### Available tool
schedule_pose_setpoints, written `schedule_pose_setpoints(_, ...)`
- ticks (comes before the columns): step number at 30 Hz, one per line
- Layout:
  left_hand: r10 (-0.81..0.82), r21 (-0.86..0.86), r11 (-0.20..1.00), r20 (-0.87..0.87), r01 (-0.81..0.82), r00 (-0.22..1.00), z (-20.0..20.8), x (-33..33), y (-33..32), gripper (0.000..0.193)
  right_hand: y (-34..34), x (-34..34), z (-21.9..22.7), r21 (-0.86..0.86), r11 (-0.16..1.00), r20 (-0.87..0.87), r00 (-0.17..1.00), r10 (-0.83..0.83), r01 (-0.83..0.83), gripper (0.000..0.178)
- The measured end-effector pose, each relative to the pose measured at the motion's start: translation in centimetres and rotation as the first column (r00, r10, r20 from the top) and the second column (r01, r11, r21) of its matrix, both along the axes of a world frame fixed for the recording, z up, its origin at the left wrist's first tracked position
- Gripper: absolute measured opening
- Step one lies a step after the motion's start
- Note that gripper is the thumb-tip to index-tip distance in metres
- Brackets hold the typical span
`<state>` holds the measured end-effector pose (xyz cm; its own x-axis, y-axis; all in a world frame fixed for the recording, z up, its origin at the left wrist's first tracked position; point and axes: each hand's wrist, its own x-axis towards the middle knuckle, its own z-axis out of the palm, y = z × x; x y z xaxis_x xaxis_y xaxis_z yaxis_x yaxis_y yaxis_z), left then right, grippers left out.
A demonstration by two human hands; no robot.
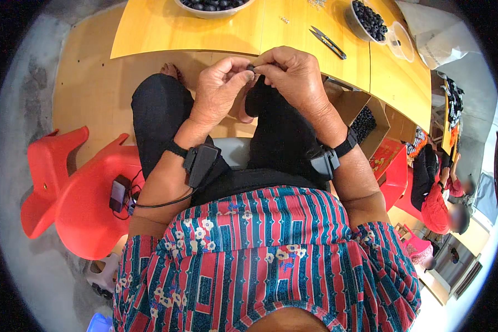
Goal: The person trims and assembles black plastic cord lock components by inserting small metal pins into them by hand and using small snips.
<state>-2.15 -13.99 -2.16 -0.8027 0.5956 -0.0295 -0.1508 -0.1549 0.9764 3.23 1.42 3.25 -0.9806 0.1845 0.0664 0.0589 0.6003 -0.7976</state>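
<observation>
Just off the near edge of the yellow table [193, 39], my left hand [218, 88] and my right hand [293, 77] meet in front of my knees. Both are closed in a pinch, fingertips almost touching. Between them is a small dark round piece [250, 67]; fingers cover most of it, so its exact kind is unclear. A pair of thread snips [327, 42] lies on the table beyond my right hand. Past them stands a clear bowl [352, 25] of small black pieces [369, 20]. Another bowl [209, 13] of larger black round pieces sits at the far edge of view.
A clear round lid [400, 42] lies by the right bowl. Under the table, a cardboard box [351, 105] holds many black bits. Red chairs [97, 202] stand at my left, one carrying a small cabled device [119, 193]. A person in red [435, 210] sits far right.
</observation>
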Motion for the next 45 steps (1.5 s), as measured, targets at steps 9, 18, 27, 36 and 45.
schedule_pose_setpoints(9,-0.022,0.041,0.999,0.036,0.021,0.999,0.2,-0.4,0.2,0.015,0.9,0.1,-0.9,-0.646,0.722,0.236,0.964,-0.119,0.247,0.012)
schedule_pose_setpoints(18,-0.047,-0.015,0.999,0.054,0.048,0.997,0.6,0.1,-0.2,0.020,-0.5,0.5,-0.1,-0.674,0.711,0.255,0.966,-0.031,0.201,0.014)
schedule_pose_setpoints(27,-0.131,0.174,0.981,0.274,0.085,0.953,0.7,0.3,0.3,0.017,2.4,-3.0,2.1,-0.473,0.856,0.106,0.979,-0.176,0.206,0.012)
schedule_pose_setpoints(36,-0.205,0.117,0.977,0.276,0.179,0.939,0.4,-0.2,0.0,0.016,3.9,-9.7,2.2,0.214,0.946,-0.278,0.944,-0.179,0.242,0.012)
schedule_pose_setpoints(45,-0.239,0.197,0.963,0.312,0.183,0.920,0.4,0.3,0.3,0.017,1.5,-11.2,1.6,0.236,0.956,-0.308,0.946,-0.098,0.176,0.014)
